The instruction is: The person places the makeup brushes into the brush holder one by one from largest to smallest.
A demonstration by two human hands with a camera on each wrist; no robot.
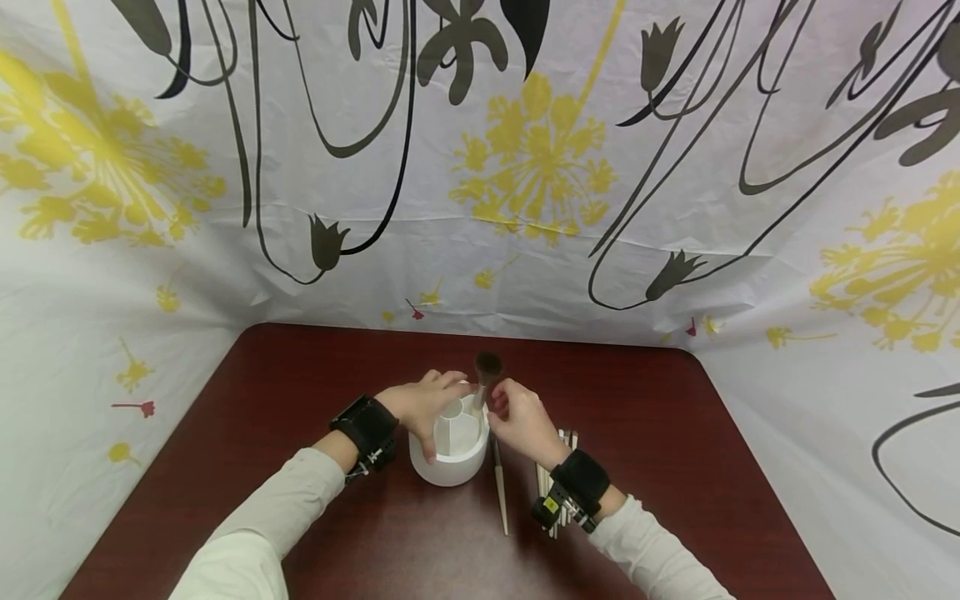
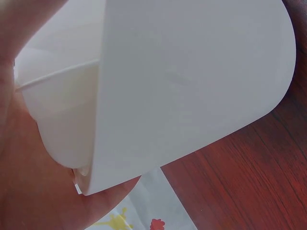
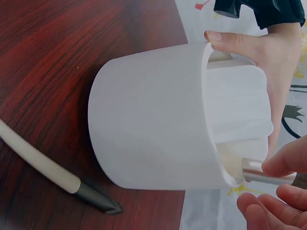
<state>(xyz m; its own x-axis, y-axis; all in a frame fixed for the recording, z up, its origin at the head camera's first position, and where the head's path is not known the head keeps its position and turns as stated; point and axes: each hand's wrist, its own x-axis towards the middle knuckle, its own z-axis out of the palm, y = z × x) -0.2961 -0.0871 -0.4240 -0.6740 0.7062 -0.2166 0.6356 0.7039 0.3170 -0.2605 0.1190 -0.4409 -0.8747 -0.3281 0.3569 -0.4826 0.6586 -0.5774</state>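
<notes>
My left hand [image 1: 426, 406] grips a white round brush holder [image 1: 447, 471], thumb and fingers spread across its top on opposite sides. Inside are white dividers [image 3: 237, 100]. A makeup brush [image 1: 488, 367] with dark bristles stands in the holder's right compartment, bristles up, leaning slightly right. Beside it is my right hand [image 1: 521, 421]. In the right wrist view one fingertip touches the brush's silvery ferrule [image 3: 254, 167], while the other fingers lie apart from it, loosely bent. In the left wrist view the holder's wall [image 2: 192, 86] fills most of the picture.
Right of the holder, a slim brush [image 3: 53, 172] with a pale handle and dark tip lies on the dark red table [image 1: 360, 533]. Several more pale-handled brushes [image 1: 543, 483] lie partly under my right wrist. A patterned white cloth [image 1: 525, 283] hangs behind the table.
</notes>
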